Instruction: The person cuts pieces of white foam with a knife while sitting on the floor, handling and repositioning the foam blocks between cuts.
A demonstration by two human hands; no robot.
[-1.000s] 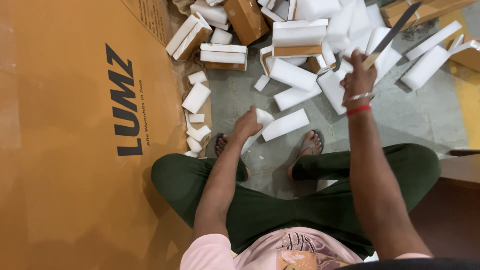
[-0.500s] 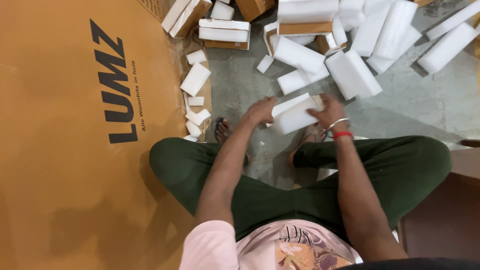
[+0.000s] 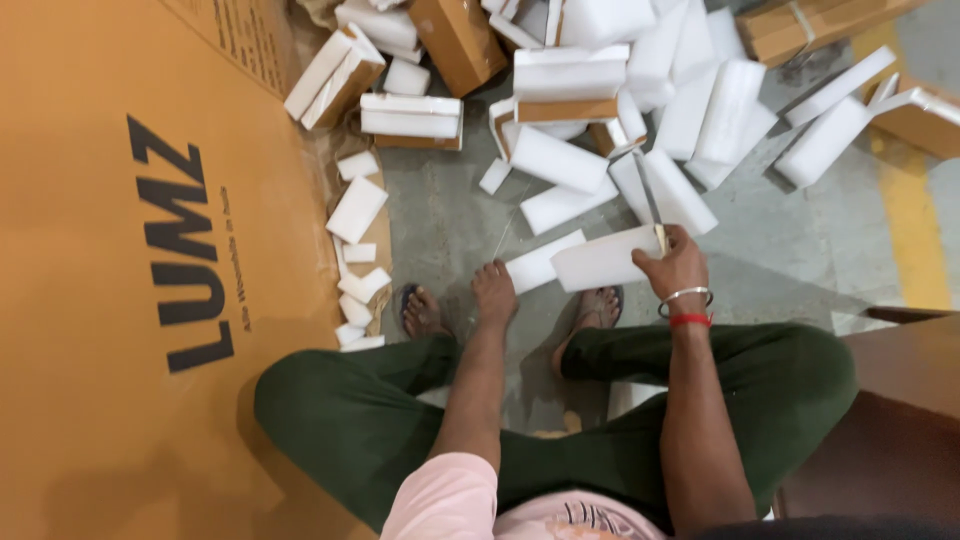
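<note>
I see right hand (image 3: pixel 678 265) fingers clamped on white foam slab (image 3: pixel 605 260), maybe blade too; long axis left-right; left hand (image 3: pixel 494 292) fingers together, near second slab (image 3: pixel 540 263)

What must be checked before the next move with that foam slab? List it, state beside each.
1. Hold on foam slab: ok, right hand grips its right end.
2. Knife blade: ok, it points up and away from the body.
3. Left hand: ok, apart from the blade, next to a smaller foam strip.
4. Left hand's grasp: cannot tell.
5. Feet: not ok, in open sandals close under the slab.
6. Floor: not ok, foam offcuts lie scattered.
</note>
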